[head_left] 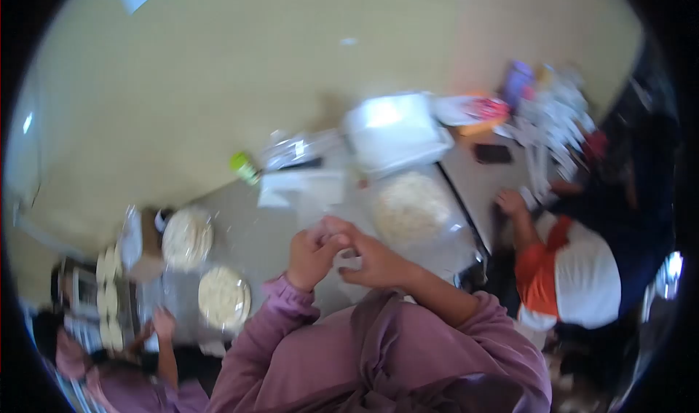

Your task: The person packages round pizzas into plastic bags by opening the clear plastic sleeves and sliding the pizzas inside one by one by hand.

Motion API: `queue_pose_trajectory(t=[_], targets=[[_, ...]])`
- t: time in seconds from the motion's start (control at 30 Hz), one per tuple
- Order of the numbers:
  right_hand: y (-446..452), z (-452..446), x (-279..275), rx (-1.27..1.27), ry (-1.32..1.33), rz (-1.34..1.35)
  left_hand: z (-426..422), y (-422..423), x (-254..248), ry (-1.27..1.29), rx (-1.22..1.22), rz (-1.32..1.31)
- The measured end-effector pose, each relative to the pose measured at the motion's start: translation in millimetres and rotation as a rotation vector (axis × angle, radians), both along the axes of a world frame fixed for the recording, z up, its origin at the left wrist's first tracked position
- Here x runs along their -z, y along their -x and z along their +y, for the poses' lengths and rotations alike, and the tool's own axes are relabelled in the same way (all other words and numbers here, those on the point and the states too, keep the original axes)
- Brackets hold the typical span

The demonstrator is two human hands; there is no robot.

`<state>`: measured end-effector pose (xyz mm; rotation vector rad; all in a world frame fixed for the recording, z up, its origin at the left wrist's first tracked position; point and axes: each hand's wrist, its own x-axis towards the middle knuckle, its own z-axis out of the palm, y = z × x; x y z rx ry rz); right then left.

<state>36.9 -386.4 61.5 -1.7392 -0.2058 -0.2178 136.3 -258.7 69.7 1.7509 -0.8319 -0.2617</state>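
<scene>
My left hand (312,255) and my right hand (373,258) meet in front of my body, above the near edge of the table. Their fingers are bent and pinched together, and motion blurs them. Something thin and translucent shows just beyond the fingertips, but I cannot make out what they hold. To the right of my hands lies a large clear plastic bag of pale pieces (413,209). White paper sheets (291,189) lie on the table (255,223) past my left hand.
Two clear packs of pale round flat pieces, one farther back (188,240) and one nearer (224,298), sit on the left. A white box (397,132), a green-capped bottle (244,167) and a phone (493,154) stand farther back. People work on both sides, including one in an orange sleeve (535,271).
</scene>
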Motion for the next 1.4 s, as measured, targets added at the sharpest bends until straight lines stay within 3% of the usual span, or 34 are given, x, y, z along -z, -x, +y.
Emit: queue_pose_trajectory(t=[0.13, 0.2, 0.33, 0.4, 0.43, 0.5, 0.53, 0.6, 0.63, 0.7, 0.83, 0.9, 0.93, 1.0, 1.03, 1.1, 1.23, 1.4], targets=[[-22, -15, 15, -0.111, -0.151, 0.186, 17, -8, 4, -0.01, -0.202, 0.171], [-36, -21, 32, 0.168, -0.129, 0.237, 27, -7, 9, 0.038, -0.296, 0.238], [-70, -21, 35, 0.178, 0.048, 0.105, 56, -7, 46, 0.165, -0.463, 0.281], [-85, -13, 20, 0.188, 0.359, -0.193, 72, -6, 55, 0.052, -0.687, 0.189], [-90, -8, 14, 0.161, 0.358, -0.193, 75, -2, 50, 0.054, -0.714, 0.194], [-99, 8, 4, 0.001, 0.441, -0.19, 80, 5, 35, 0.032, -0.968, -0.232], [-102, 16, 1, -0.018, 0.444, -0.192, 87, 8, 34, 0.033, -0.986, -0.229], [-106, 34, -6, -0.146, 0.489, -0.221, 107, 13, 31, -0.18, -0.814, -0.536], [-108, 43, -9, -0.157, 0.495, -0.228, 113, 16, 26, -0.175, -0.828, -0.537], [-110, 62, -13, -0.272, 0.544, -0.243, 126, 21, 14, -0.435, -0.63, -0.717], [-112, 94, -25, -0.388, 0.526, -0.313, 169, 20, 12, -0.487, -0.697, -0.66], [-113, 110, -36, -0.495, 0.5, -0.298, 202, 17, 15, -0.713, -0.691, -0.526], [-113, 118, -41, -0.497, 0.509, -0.288, 216, 17, 8, -0.704, -0.689, -0.516], [-111, 135, -48, -0.574, 0.568, -0.233, 243, 23, -12, -0.934, -0.515, -0.27], [-110, 144, -53, -0.574, 0.574, -0.23, 257, 25, -7, -0.929, -0.513, -0.268], [-107, 163, -60, -0.664, 0.57, -0.097, 283, 28, 9, -0.533, -0.381, -0.244], [-101, 198, -63, -0.72, 0.644, -0.072, 320, 44, 24, -0.428, -0.279, -0.281], [-97, 230, -47, -0.859, 0.809, -0.155, 368, 63, 24, -0.397, -0.293, -0.138]])
